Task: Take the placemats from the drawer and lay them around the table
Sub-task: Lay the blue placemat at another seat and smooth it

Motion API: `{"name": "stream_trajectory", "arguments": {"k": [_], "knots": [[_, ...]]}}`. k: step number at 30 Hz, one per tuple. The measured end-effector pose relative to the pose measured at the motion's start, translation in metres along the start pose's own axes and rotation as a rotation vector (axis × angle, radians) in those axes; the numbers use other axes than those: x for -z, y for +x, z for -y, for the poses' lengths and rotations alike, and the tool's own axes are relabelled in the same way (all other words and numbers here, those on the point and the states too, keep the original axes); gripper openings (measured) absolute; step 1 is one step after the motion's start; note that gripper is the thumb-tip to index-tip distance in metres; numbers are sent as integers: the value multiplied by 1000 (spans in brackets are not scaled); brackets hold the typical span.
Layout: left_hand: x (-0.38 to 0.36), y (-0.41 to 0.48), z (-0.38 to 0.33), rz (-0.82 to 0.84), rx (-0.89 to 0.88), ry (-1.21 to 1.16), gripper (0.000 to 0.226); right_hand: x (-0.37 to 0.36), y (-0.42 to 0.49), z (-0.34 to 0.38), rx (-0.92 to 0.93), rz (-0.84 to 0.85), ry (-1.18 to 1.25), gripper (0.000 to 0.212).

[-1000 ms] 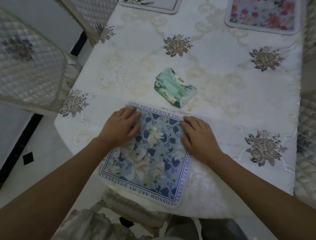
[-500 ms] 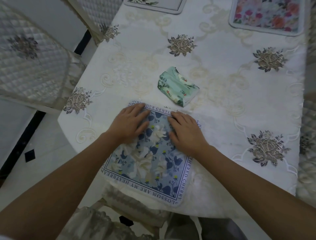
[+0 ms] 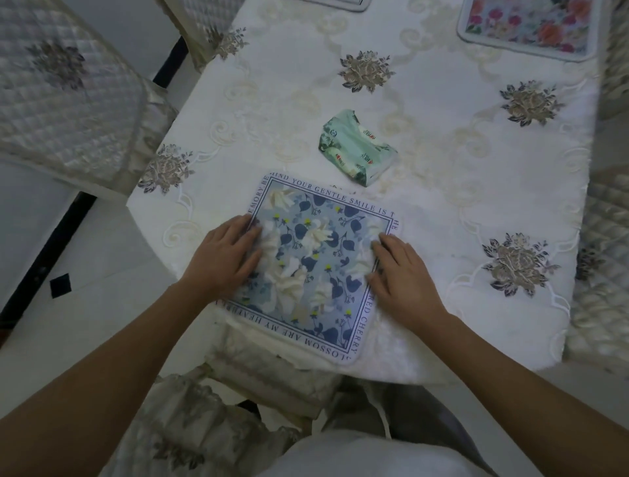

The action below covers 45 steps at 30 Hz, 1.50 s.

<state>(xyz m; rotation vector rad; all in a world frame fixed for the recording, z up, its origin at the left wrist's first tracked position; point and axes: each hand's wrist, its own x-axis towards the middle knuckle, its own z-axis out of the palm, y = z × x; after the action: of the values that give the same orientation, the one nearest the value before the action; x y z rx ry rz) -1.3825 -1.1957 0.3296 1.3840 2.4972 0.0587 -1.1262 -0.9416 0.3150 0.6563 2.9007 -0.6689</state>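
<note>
A blue placemat (image 3: 316,258) with white flowers and a lettered border lies flat at the near edge of the table (image 3: 442,190), which wears a white embroidered cloth. My left hand (image 3: 226,255) presses flat on the mat's left edge. My right hand (image 3: 401,272) rests flat on its right edge. A pink-flowered placemat (image 3: 531,27) lies at the far right of the table. The corner of another placemat (image 3: 340,2) shows at the top edge of the view.
A green tissue pack (image 3: 355,148) lies just beyond the blue mat. Quilted chairs stand at the left (image 3: 64,92), at the near side under the table edge (image 3: 218,418) and along the right (image 3: 609,238). Pale floor tiles lie to the left.
Both hands slid apart and back toward me over the blue mat, from its far middle to its left and right edges. The mat's far border is now uncovered.
</note>
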Motion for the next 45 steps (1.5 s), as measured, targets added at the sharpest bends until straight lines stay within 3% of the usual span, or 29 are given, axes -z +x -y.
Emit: {"name": "stream_trajectory", "arguments": {"k": [11,19,25,32,41,45], "knots": [[-35,-134,-28,-86,89,-25,53,-33,-96,39,107,55,12,53],[-54,-148,-92,-65,-105,-10,49,-53,-96,104,378,141,-22,54],[-52,-155,-64,-70,-79,23,49,-55,-110,90,352,118,-45,54],[-42,-153,-34,-61,126,4,54,-50,-147,45,217,84,8,54],[-34,-148,-81,-37,319,-26,66,-34,-152,46,104,111,102,54],[-23,-150,-128,-51,262,-46,65,-11,-165,32,-22,67,124,51]]}}
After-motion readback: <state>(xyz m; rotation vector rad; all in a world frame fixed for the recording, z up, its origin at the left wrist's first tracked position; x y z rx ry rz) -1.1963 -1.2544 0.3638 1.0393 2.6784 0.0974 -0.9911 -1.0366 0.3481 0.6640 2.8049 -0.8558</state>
